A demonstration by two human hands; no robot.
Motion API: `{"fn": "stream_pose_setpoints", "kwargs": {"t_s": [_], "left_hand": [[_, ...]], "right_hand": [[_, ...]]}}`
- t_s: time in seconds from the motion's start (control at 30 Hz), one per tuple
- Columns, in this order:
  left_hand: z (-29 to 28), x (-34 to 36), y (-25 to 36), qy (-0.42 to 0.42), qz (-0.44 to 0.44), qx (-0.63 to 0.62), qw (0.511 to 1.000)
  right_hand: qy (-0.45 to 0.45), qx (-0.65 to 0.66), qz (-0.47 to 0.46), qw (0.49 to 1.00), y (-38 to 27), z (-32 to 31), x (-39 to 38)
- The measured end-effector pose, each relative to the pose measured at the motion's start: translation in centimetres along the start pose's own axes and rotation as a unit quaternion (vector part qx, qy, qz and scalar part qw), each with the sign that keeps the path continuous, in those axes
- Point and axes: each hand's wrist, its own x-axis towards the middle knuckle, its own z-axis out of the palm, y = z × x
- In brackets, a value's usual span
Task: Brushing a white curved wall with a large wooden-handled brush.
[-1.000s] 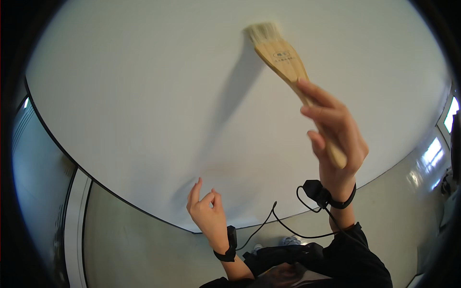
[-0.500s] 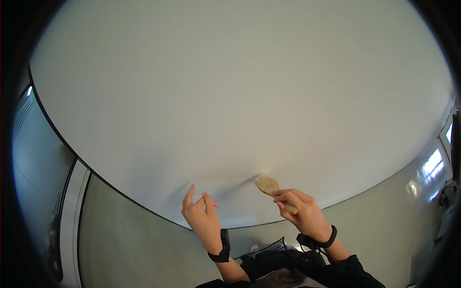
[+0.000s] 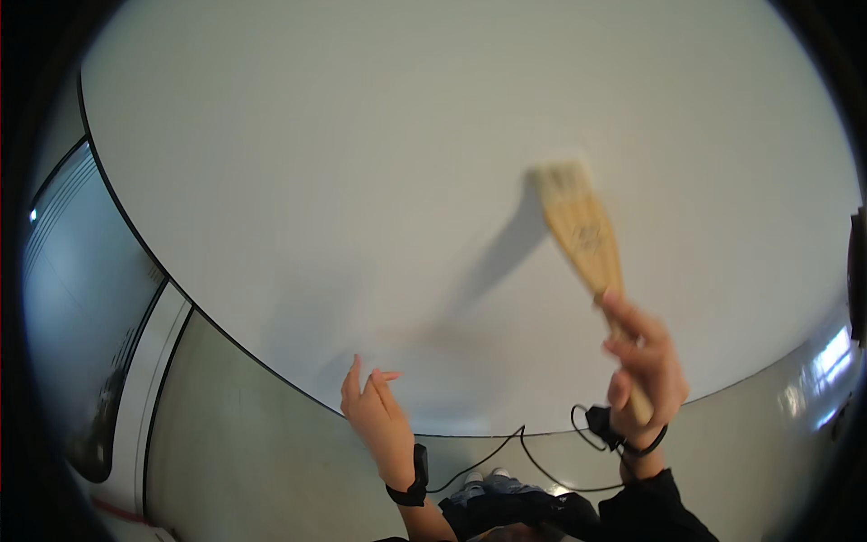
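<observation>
A flat wide wooden brush (image 3: pixel 582 237) with pale bristles is gripped by its handle in my right hand (image 3: pixel 652 366). It points upward, tilted slightly left, over a large white surface (image 3: pixel 361 163). Its shadow meets the bristle tips, which appear to be at or very close to that surface. Dark marks show on the brush's broad part. At lower left, my left hand (image 3: pixel 379 425) is held in front of the white surface near its lower edge, fingers apart, holding nothing. Whether its fingertips touch the surface I cannot tell.
Below the white surface lies a pale, shiny floor (image 3: pixel 244 425), with my shoes (image 3: pixel 486 473) on it. A black cable (image 3: pixel 542 465) loops between my wrists. On the left stands a bluish glossy panel (image 3: pixel 81 298) beside a white post (image 3: pixel 144 388).
My right hand has moved right and slightly up, and the brush has swung up from near the lower edge to higher on the surface. My left hand has barely moved.
</observation>
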Motion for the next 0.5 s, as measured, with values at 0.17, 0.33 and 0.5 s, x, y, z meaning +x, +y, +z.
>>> {"fn": "stream_pose_setpoints", "kwargs": {"t_s": [0.17, 0.33, 0.5], "left_hand": [[4.0, -0.2, 0.5, 0.085, 0.040, -0.011, 0.996], [8.7, 0.2, 1.9, 0.133, 0.074, -0.015, 0.988], [9.0, -1.1, 0.4, 0.159, 0.058, -0.031, 0.985]], "right_hand": [[-0.109, 0.023, 0.053, 0.992, 1.9, -2.0, -5.4], [-0.211, 0.051, 0.152, 0.964, 5.8, -2.0, -9.5], [-0.195, 0.106, 0.103, 0.970, 5.4, -3.8, -9.6]]}}
